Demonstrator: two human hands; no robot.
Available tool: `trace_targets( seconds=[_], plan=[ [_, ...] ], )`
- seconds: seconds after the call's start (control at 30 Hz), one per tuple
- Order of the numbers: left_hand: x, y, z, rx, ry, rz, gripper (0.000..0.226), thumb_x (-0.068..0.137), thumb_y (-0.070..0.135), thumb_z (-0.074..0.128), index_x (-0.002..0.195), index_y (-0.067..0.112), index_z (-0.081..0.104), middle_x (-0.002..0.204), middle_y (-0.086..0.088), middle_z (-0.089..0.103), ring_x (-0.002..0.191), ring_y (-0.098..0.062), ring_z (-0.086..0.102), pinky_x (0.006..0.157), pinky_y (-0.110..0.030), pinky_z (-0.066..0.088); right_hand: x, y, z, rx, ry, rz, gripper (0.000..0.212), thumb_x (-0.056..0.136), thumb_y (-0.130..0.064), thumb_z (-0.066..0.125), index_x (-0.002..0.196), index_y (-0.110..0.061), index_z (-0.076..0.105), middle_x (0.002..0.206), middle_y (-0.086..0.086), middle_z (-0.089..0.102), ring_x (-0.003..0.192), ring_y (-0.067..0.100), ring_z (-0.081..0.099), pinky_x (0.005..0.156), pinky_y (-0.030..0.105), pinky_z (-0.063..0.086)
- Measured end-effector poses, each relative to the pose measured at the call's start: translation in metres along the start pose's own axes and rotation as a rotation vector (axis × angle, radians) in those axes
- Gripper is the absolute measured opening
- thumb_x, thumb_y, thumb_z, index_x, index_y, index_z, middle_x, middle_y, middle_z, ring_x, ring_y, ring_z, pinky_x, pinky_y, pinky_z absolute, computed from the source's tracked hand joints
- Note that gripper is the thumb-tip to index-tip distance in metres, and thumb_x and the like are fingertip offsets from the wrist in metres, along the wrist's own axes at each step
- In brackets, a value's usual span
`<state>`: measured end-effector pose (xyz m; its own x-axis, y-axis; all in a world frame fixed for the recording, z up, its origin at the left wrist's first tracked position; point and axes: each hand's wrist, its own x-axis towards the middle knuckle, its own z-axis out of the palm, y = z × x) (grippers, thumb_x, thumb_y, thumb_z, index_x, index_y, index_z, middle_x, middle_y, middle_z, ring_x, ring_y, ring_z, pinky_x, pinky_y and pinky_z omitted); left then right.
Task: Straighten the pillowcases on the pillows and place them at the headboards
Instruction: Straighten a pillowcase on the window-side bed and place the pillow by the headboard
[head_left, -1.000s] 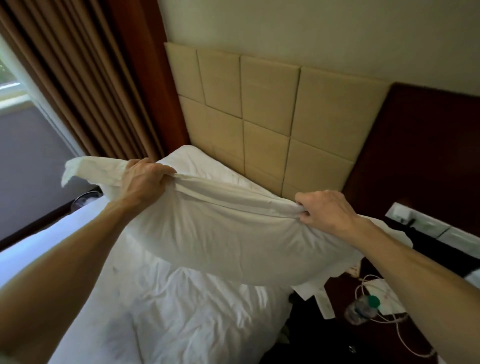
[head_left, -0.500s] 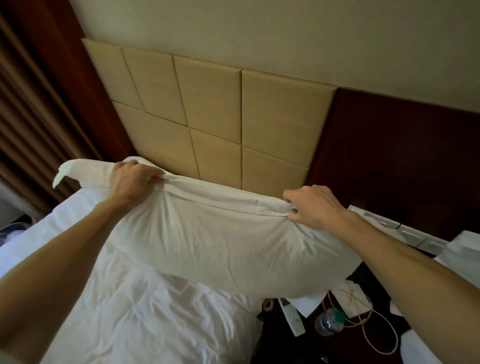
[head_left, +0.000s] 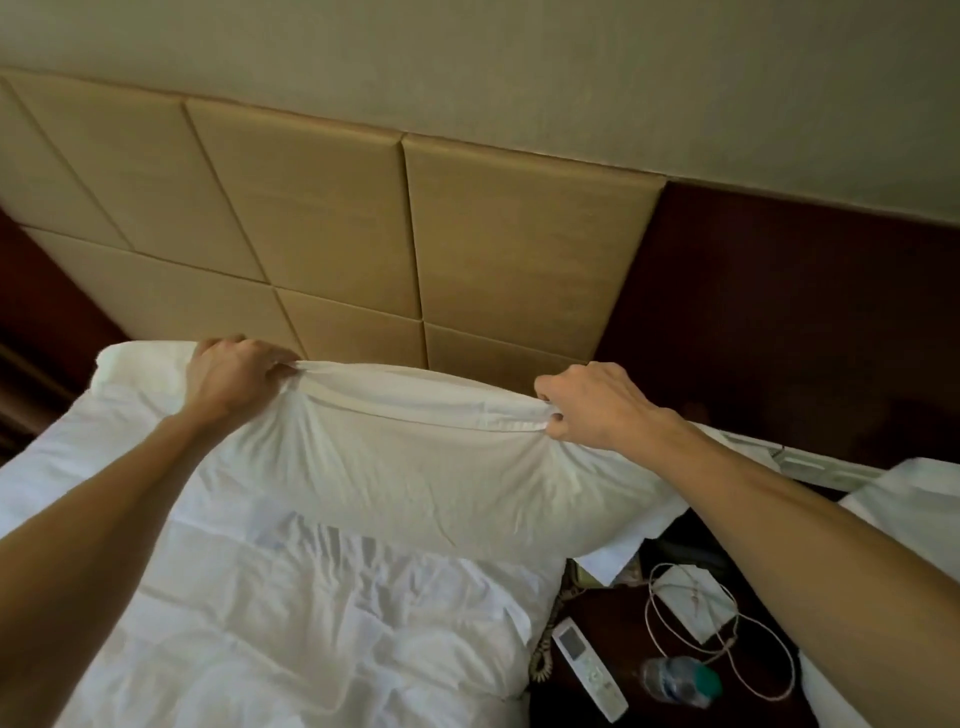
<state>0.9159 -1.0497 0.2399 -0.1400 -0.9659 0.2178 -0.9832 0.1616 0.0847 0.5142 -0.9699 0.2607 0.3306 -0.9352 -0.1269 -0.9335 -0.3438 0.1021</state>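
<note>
A white pillow (head_left: 415, 478) in a wrinkled pillowcase hangs lengthwise across the head of the bed, close in front of the tan padded headboard (head_left: 332, 218). My left hand (head_left: 228, 374) grips the pillowcase's top edge near its left end, fingers curled into the cloth. My right hand (head_left: 597, 405) pinches the same top seam near the right end. The pillow's lower side sags onto the rumpled white duvet (head_left: 311, 623). Its right end overhangs the bed's side.
A dark nightstand (head_left: 649, 691) sits right of the bed with a white remote (head_left: 587, 670), a coiled phone cord, a white cable (head_left: 737, 644), papers and a lying water bottle (head_left: 680, 686). Another white bed edge (head_left: 909, 509) shows at far right. Dark wood panelling flanks the headboard.
Both hands have carried the pillow lower and toward the headboard. The view has swung right, so the curtain and window have left the frame.
</note>
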Motion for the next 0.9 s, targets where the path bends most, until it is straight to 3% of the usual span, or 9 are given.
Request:
trace_targets(
  seconds=[0.23,0.4,0.63,0.83,0.9],
  plan=[
    [0.076,-0.017,0.059,0.0,-0.093,0.096,0.015,0.086,0.031,0.071,0.1,0.029,0.078,0.097,-0.01,0.076,0.094,-0.033,0.067,0.087,-0.043,0.044,0.042,0.001,0.016,0.049,-0.11,0.082,0.005,0.08,-0.018,0.053,0.08,-0.019,0.048,0.067,-0.003,0.053,0.063,0.022,0.054,0.061,0.036,0.045],
    [0.122,-0.01,0.104,-0.044,-0.12,0.11,0.01,0.086,0.03,0.072,0.093,0.03,0.079,0.098,-0.009,0.076,0.094,-0.035,0.066,0.091,-0.043,0.04,0.07,0.017,0.034,0.009,-0.15,0.167,0.004,0.085,-0.016,0.051,0.088,-0.019,0.051,0.075,-0.002,0.059,0.067,0.023,0.054,0.063,0.035,0.041],
    [0.13,-0.004,0.184,-0.086,-0.149,0.092,0.009,0.084,0.023,0.074,0.088,0.027,0.08,0.087,-0.008,0.076,0.092,-0.035,0.064,0.091,-0.044,0.039,0.089,0.025,0.086,-0.12,-0.157,0.333,0.027,0.079,0.0,0.061,0.099,-0.018,0.056,0.091,-0.002,0.067,0.085,0.024,0.065,0.058,0.031,0.033],
    [0.113,-0.004,0.212,-0.132,-0.091,0.127,0.014,0.082,0.012,0.071,0.094,0.017,0.078,0.092,-0.012,0.075,0.091,-0.038,0.061,0.093,-0.047,0.04,0.079,0.024,0.113,-0.17,-0.1,0.418,0.032,0.056,0.002,0.079,0.076,-0.015,0.061,0.066,0.001,0.062,0.057,0.024,0.058,0.047,0.026,0.025],
    [0.109,-0.006,0.212,-0.166,-0.068,0.139,0.016,0.082,0.01,0.071,0.095,0.016,0.078,0.099,-0.011,0.074,0.096,-0.037,0.061,0.097,-0.047,0.04,0.08,0.024,0.116,-0.182,-0.076,0.412,0.029,0.058,0.002,0.077,0.075,-0.015,0.061,0.065,0.001,0.062,0.057,0.024,0.058,0.047,0.025,0.025]
  ],
)
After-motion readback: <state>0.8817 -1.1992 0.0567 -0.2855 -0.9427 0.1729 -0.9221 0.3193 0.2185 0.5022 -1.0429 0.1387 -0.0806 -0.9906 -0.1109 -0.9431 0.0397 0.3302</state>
